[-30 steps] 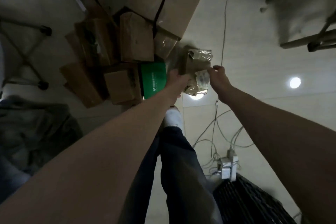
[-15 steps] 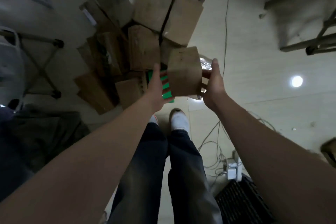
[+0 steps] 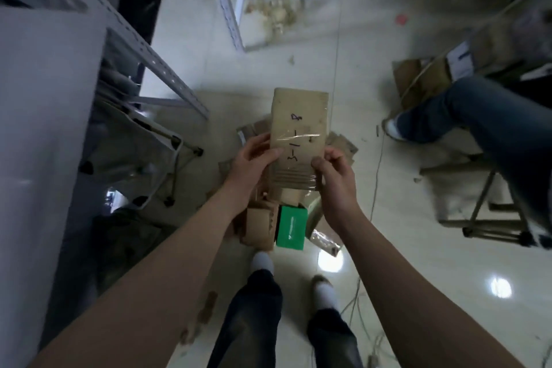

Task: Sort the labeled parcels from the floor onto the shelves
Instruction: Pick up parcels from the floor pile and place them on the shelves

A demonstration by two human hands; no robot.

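While a grey metal shelf [image 3: 44,98] stands well off to the left of the fingers, the left hand [image 3: 254,158] grips the left edge of a brown cardboard parcel [image 3: 298,134], thumb pressed on its face and the other fingers curled behind. That parcel is held up in the air above the floor [image 3: 373,128], its long axis running away from the person, the far end pointing up the view and the near end between both hands. Handwriting on its face reads along that axis, under a strip of clear tape. Below the fingers lie more cardboard boxes [image 3: 260,227] and a green box [image 3: 291,227]. Opposite, the right hand [image 3: 334,179] pinches the right edge, thumb on the face.
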